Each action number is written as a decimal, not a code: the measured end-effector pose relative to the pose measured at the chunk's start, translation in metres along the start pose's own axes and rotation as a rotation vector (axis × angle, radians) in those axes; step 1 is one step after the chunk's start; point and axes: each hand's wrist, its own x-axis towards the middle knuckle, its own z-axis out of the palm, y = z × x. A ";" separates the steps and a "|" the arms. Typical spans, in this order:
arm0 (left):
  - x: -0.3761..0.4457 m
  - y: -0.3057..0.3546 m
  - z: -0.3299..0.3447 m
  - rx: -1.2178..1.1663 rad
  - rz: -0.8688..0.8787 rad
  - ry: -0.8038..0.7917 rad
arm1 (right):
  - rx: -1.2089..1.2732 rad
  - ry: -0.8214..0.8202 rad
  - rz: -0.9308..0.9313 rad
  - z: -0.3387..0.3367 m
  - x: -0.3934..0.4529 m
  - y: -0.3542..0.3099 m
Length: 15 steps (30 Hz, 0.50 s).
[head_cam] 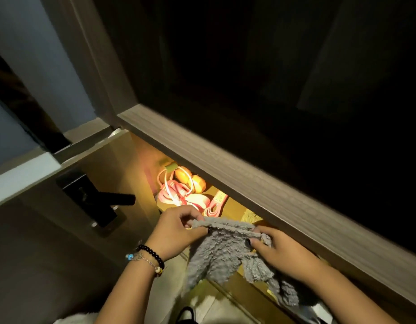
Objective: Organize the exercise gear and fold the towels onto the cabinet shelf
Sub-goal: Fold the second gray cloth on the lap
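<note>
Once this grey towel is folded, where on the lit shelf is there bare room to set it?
Bare shelf shows between the pink bands and the yellowish item under the upper shelf edge. The back left corner is crowded with bands and orange pieces. Both the left hand and right hand grip the grey towel.

A dim room was seen, with most of the upper right of the frame lost in darkness. A wood-grain ledge ran diagonally from centre to lower right. Beneath it, a warm yellow light was cast over a lit recess. At the upper left, a pale bluish wall was bordered by a wooden frame post. At the left, a door carried a black lever handle. Pale floor tiles were visible at the bottom centre.
</note>
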 end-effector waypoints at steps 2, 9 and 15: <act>0.016 -0.008 -0.008 -0.034 0.003 -0.083 | 0.018 -0.022 0.066 0.000 0.002 -0.008; 0.053 -0.030 -0.011 -0.001 0.034 -0.173 | -0.062 0.115 0.264 0.020 0.024 0.001; 0.066 -0.059 0.019 -0.013 0.072 -0.172 | -0.042 0.206 0.307 0.039 0.036 0.028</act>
